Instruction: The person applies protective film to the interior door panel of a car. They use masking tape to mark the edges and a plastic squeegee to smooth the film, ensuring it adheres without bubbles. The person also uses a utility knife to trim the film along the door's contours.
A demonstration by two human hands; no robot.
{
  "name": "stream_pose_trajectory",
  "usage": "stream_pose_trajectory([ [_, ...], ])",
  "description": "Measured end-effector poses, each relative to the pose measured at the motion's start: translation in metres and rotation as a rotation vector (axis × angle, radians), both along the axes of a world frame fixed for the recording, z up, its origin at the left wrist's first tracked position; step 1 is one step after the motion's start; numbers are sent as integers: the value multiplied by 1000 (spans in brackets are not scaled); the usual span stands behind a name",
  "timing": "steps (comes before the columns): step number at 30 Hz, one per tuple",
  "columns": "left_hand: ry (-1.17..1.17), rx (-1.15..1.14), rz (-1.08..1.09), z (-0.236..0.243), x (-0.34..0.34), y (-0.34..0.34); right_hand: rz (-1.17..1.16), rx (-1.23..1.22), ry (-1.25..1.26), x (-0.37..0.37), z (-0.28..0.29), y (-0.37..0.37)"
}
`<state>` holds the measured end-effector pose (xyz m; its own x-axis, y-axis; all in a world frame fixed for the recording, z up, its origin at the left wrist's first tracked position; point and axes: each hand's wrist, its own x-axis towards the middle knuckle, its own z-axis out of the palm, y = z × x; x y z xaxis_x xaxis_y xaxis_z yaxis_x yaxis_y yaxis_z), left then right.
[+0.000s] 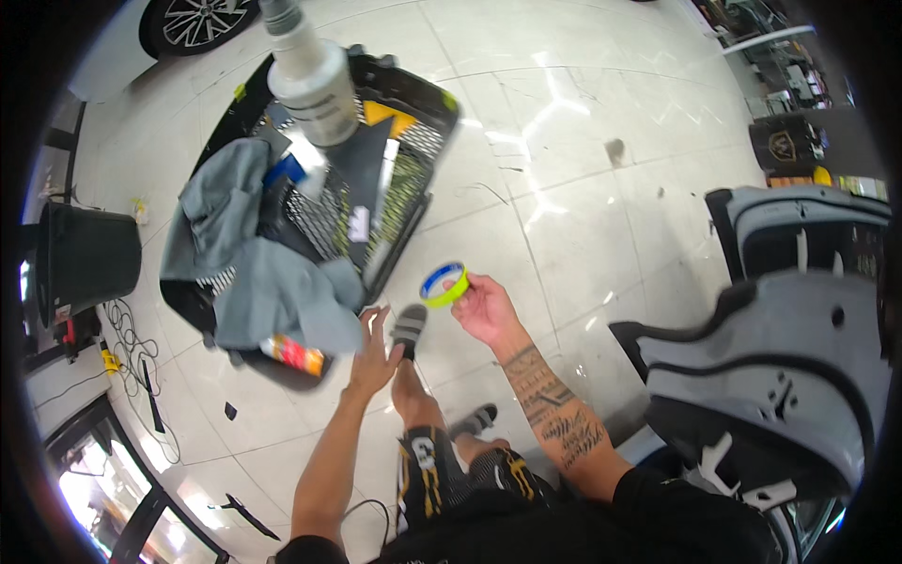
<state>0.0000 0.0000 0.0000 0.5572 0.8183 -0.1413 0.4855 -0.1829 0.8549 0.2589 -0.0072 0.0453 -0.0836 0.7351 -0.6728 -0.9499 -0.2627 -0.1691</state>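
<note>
My right hand [484, 310] holds a roll of neon yellow-green tape [449, 291] with a blue inner ring. My left hand [374, 357] is open at the lower right edge of a black rolling tray cart [423, 179], beside a grey cloth [282, 291] draped over it; whether it touches the cloth I cannot tell. On the cart are a white spray bottle [310, 94] with a blurred top, dark flat pieces, a yellow piece [390, 118], a blue piece [287, 171] and a red-and-yellow can [291, 355].
Grey car doors [752, 357] stand close on my right. A dark green bin [89, 254] stands at the left, with cables [141, 376] on the tiled floor [601, 207]. A white car's wheel [194, 21] is at upper left. My sandalled feet [409, 329] are below.
</note>
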Motion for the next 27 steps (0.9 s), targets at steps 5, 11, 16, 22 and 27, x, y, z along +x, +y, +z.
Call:
stream_pose_trajectory([
  [5, -185, 241, -176, 154, 77, -108, -49, 129, 157, 24, 129, -157],
  [11, -375, 121, -376, 279, 107, -259, 18, 198, -464, 37, 257, -357],
  [16, -372, -171, -576, 366, 118, -334, 70, 282, -1635, 33, 344, -475],
  [22, -598, -385, -813, 395, 150, -364, -246, 478, -1908, 34, 385, -529],
  [27, -995, -901, -825, 395, 186, -376, -307, 331, -1976, 21, 412, -547],
])
